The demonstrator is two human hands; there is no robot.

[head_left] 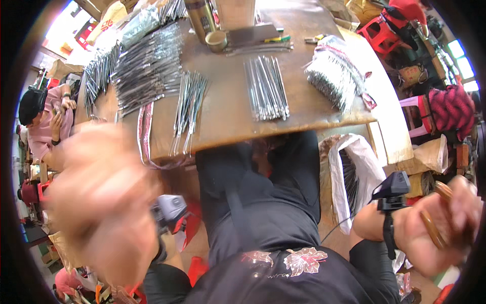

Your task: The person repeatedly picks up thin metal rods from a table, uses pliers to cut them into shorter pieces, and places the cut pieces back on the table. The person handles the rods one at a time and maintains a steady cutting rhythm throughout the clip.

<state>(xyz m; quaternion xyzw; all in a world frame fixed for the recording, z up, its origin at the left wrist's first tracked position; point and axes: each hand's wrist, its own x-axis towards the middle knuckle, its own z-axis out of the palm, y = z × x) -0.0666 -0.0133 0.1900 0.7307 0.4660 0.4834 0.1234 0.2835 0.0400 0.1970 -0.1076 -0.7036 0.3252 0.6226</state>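
Observation:
My left hand (96,192) is raised at the left, in front of the table's near left corner. Motion smears its fingers, so whether it holds anything cannot be told. At the far right, my right hand (450,238) is held off the table, its fingers bent and partly blurred. Two brown curved pieces (432,230), like tool handles, lie in that hand; the rest of them is hidden. On the table lie a neat bundle of thin metal rods (267,87), a smaller loose bundle (188,109) and a large pile of similar rods (147,68).
The wooden table (228,114) has its edge before my lap. A bag of rods (334,76) lies at its right, a tape roll (216,41) at the back. An open white sack (354,172) stands by my right leg. Another person (45,116) sits at the left.

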